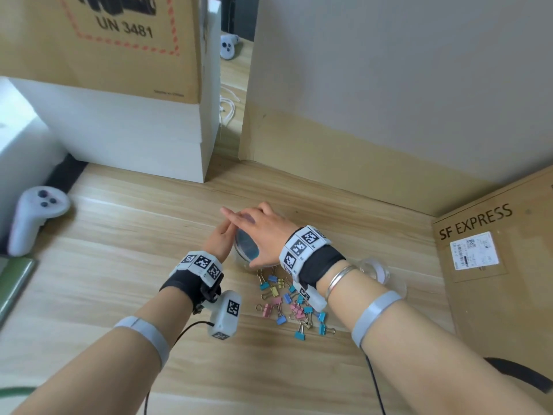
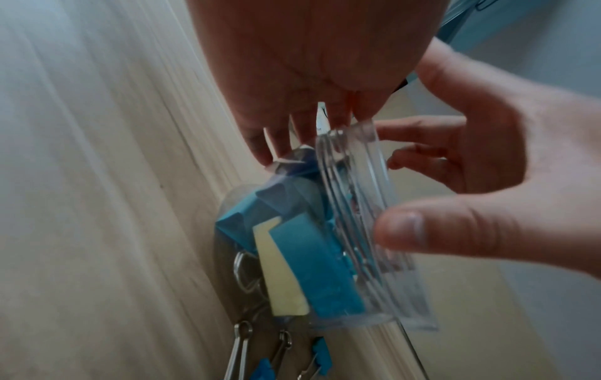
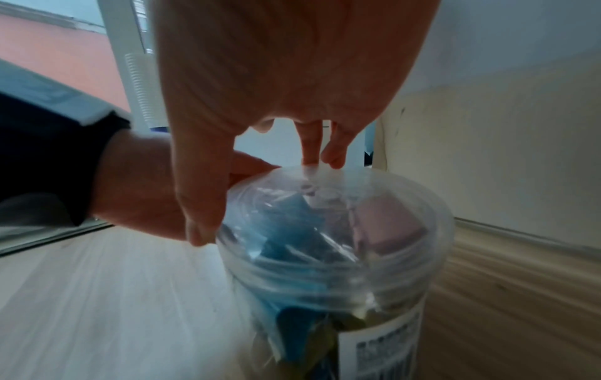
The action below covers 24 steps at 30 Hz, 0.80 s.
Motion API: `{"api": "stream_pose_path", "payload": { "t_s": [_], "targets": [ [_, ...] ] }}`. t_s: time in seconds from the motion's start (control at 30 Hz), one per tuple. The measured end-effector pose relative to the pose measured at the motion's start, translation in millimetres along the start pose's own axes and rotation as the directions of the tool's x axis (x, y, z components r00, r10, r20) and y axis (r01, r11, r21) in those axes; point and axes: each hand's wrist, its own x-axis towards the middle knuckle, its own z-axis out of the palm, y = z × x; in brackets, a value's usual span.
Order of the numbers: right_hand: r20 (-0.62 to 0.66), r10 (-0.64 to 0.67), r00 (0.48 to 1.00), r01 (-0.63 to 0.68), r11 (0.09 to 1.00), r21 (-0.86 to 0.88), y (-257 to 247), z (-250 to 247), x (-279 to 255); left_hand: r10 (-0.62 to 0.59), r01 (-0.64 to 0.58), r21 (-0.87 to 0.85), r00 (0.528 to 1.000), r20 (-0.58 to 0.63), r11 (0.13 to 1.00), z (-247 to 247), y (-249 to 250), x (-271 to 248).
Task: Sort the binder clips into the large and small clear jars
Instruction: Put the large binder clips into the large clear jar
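The large clear jar stands on the wooden table with big blue, yellow and pink clips inside. My right hand lies over its clear lid, thumb and fingers curled round the rim. My left hand rests against the jar's left side with fairly straight fingers. Several small coloured binder clips lie on the table just in front of the jar. The small clear jar stands to the right, partly hidden behind my right wrist.
An SF EXPRESS cardboard box fills the right side. White boxes with a brown carton on top stand at the back left. A white controller lies at the far left. A wall closes the back.
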Motion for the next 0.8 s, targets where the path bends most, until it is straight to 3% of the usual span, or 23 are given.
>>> {"api": "stream_pose_path", "payload": {
  "t_s": [0.13,0.27,0.37,0.47,0.57,0.8],
  "targets": [
    [0.035,0.041,0.999,-0.042,0.999,0.032,3.8,3.5,5.4,-0.027,0.027,-0.007,1.000,-0.003,1.000,-6.0,-9.4,4.3],
    [0.177,0.155,0.972,-0.176,0.978,0.110,10.7,8.1,2.6,-0.006,0.005,0.062,1.000,0.020,0.998,-8.5,-11.4,1.4],
    [0.192,0.148,0.970,-0.181,0.969,0.166,12.6,7.3,0.9,0.001,-0.017,0.259,0.998,0.062,0.966,-10.8,-17.9,1.0],
    [0.178,0.116,0.977,-0.142,0.980,0.137,12.7,5.7,2.1,0.072,-0.116,0.401,0.990,0.123,0.909,-8.0,-24.1,-2.3],
    [0.172,0.092,0.981,-0.111,0.988,0.104,13.5,4.7,1.6,0.097,-0.171,0.433,0.977,0.187,0.885,-3.1,-34.7,2.2],
    [0.138,0.155,0.978,-0.171,0.979,0.113,13.6,15.7,4.4,0.112,-0.148,0.339,0.986,0.123,0.929,5.5,-31.8,-2.7]
  ]
}}
